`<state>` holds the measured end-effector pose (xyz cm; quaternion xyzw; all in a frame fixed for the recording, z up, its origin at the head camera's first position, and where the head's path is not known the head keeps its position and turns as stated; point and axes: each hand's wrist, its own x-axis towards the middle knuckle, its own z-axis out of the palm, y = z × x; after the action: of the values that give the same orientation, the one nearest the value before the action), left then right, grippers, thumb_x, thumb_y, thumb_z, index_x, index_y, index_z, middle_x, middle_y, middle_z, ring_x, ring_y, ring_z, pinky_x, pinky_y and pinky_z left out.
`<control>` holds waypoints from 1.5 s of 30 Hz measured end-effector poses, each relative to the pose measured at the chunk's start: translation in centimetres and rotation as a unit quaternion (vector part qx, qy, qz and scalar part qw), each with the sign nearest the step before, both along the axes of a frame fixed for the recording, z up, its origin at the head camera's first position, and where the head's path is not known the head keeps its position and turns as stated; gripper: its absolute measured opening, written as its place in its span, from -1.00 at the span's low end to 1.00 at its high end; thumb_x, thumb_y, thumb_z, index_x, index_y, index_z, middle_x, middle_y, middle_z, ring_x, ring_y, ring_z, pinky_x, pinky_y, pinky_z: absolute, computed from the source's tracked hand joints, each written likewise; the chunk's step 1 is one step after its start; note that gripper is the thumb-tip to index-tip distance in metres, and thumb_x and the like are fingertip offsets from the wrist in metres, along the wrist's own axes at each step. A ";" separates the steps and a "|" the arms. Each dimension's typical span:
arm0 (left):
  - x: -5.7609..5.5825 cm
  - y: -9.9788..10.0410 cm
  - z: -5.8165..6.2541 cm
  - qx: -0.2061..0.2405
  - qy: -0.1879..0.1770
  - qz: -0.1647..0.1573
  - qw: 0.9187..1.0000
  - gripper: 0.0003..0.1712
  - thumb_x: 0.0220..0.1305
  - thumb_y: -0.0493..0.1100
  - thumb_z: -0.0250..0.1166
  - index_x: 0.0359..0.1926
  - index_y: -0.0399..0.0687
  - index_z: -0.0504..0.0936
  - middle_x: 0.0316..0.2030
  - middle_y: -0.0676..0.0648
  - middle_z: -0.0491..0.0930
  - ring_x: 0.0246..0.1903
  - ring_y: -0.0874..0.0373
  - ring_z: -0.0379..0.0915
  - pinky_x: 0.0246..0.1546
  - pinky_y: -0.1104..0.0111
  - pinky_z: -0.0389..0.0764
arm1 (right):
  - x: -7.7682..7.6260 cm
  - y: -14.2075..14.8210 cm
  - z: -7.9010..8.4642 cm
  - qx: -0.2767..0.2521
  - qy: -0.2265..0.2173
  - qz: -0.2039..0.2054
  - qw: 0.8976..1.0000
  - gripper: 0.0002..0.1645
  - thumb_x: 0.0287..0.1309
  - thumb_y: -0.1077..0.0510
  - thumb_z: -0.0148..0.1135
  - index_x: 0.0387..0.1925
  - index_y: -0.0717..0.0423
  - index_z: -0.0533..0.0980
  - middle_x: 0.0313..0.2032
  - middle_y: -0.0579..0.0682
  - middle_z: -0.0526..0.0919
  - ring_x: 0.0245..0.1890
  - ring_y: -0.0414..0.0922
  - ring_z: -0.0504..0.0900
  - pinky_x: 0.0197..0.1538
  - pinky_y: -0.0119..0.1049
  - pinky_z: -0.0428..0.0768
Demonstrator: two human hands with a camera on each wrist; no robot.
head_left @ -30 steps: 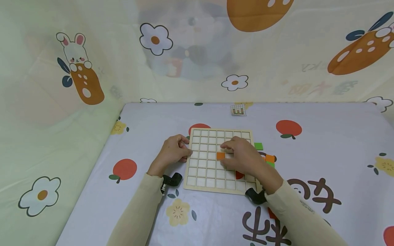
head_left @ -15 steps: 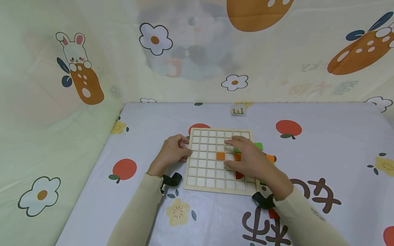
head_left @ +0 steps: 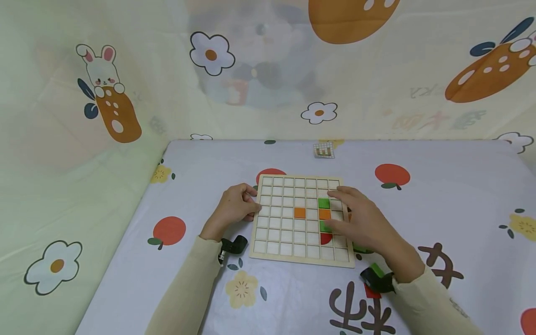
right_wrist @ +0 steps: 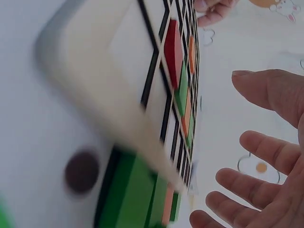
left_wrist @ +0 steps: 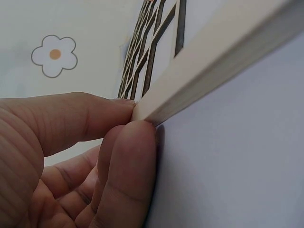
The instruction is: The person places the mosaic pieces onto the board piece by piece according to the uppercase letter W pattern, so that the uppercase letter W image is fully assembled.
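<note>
A pale wooden grid board lies on the table. In its cells sit an orange square tile near the middle and a column to the right: a green tile, an orange tile, another green tile and a red rounded piece. My left hand pinches the board's left edge between thumb and finger. My right hand hovers over the board's right side, fingers spread and holding nothing, as the right wrist view confirms.
Loose green pieces lie along the board's right side, partly hidden by my right arm. A red piece and a green one lie nearer me. A small card with a grid pattern is at the table's back.
My right hand has moved right from the middle of the board, uncovering the column of green and orange tiles. My left hand stays at the left edge.
</note>
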<state>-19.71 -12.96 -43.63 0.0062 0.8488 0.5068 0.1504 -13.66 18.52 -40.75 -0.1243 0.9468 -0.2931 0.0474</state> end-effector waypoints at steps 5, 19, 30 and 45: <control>0.0 0.0 0.1 -0.004 -0.002 0.003 1.000 -0.63 0.24 -0.33 0.45 0.04 -0.26 0.59 -0.39 -0.11 0.62 -0.58 0.16 0.60 -0.50 0.41 0.66 | 0.6 1.7 -0.3 -0.008 0.002 -0.020 1.000 -0.13 0.16 0.09 0.51 0.45 0.21 0.39 0.45 0.35 0.30 0.36 0.36 0.38 0.21 0.36 0.55; 0.0 -0.1 0.2 -0.005 -0.002 0.002 1.000 -0.62 0.24 -0.34 0.45 0.06 -0.26 0.59 -0.39 -0.11 0.63 -0.58 0.16 0.59 -0.50 0.42 0.66 | 2.1 4.6 -1.1 0.020 0.000 -0.063 0.998 -0.36 0.16 0.11 0.48 0.26 0.24 0.57 0.24 0.32 0.50 0.11 0.26 0.51 0.07 0.27 0.63; 0.1 -0.2 0.2 0.000 -0.003 0.001 1.000 -0.63 0.24 -0.34 0.45 0.05 -0.26 0.58 -0.40 -0.11 0.62 -0.58 0.17 0.58 -0.49 0.42 0.66 | 2.6 5.7 -1.7 0.039 -0.011 -0.063 0.997 -0.43 0.09 0.18 0.48 0.16 0.28 0.64 -0.02 0.25 0.59 -0.15 0.09 0.50 -0.23 -0.15 0.57; 0.1 0.0 0.1 -0.002 -0.001 -0.001 1.000 -0.63 0.23 -0.34 0.45 0.04 -0.26 0.59 -0.42 -0.10 0.63 -0.59 0.18 0.58 -0.50 0.42 0.66 | 2.0 5.8 -1.6 0.057 -0.032 -0.058 0.996 -0.57 0.03 0.21 0.47 -0.04 0.33 0.69 -0.27 0.11 0.56 -0.27 0.02 0.46 -0.35 -0.24 0.48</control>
<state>-19.62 -12.99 -43.53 0.0066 0.8496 0.5050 0.1521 -11.65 24.32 -42.35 -0.0566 0.9655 -0.2448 0.0679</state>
